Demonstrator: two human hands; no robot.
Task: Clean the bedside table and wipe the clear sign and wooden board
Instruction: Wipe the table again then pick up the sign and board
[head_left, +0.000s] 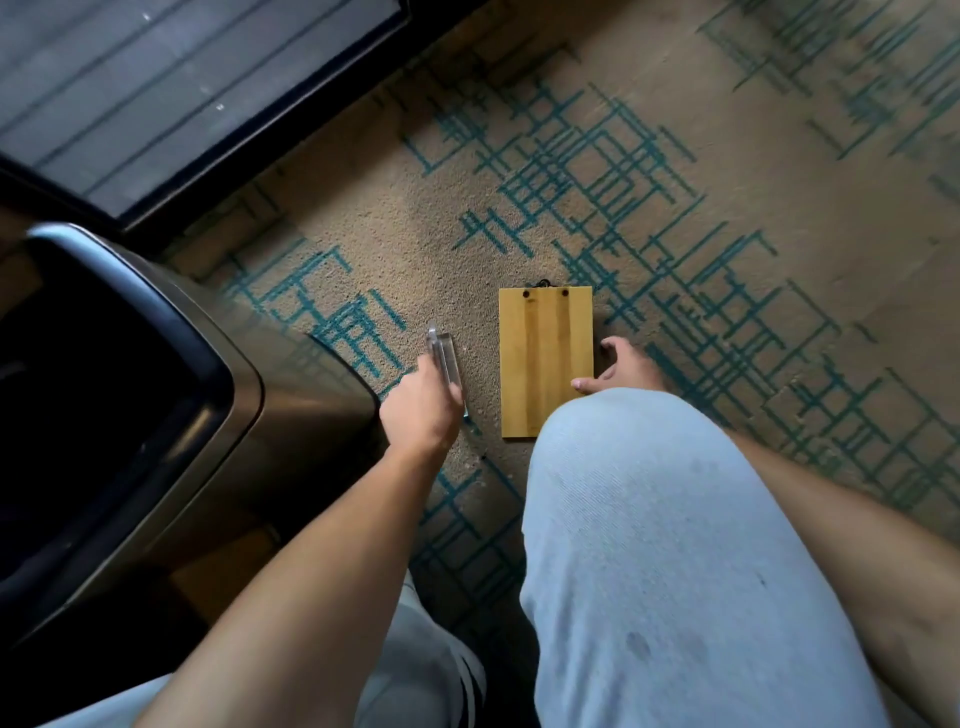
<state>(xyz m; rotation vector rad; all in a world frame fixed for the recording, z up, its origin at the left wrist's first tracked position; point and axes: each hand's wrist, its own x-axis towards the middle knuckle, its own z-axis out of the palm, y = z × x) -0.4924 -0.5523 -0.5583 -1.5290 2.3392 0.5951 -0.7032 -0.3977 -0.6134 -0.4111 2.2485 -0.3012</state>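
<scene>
Pale blue trousers (675, 545) fill the lower right of the head view, the raised right knee covering the near right corner of the wooden board (543, 358). Both bare forearms reach forward past the knees toward the floor.

That board lies flat on the carpet (701, 156), long side running away from the camera, showing yellow wood with two darker grain stripes down its length. Two small dark round fixings sit near its far edge, and a bit of dark cord pokes out just beyond that edge. No writing or label can be read on its face.

On the board's right side, the right hand (623, 366) rests at the edge, thumb and fingers spread and partly curled toward the wood; the knee hides the lower part, so whether it actually grips the board cannot be told.

Left of the board and apart from it, the left hand (423, 405) holds the clear sign (444, 358), fingers curled round its near end. It is a thick transparent block seen almost edge-on, its far end pointing away; any print on it is unreadable.

Further left stands a dark bin (130, 395) with a metallic rim. Teal line patterns cross the beige carpet.
</scene>
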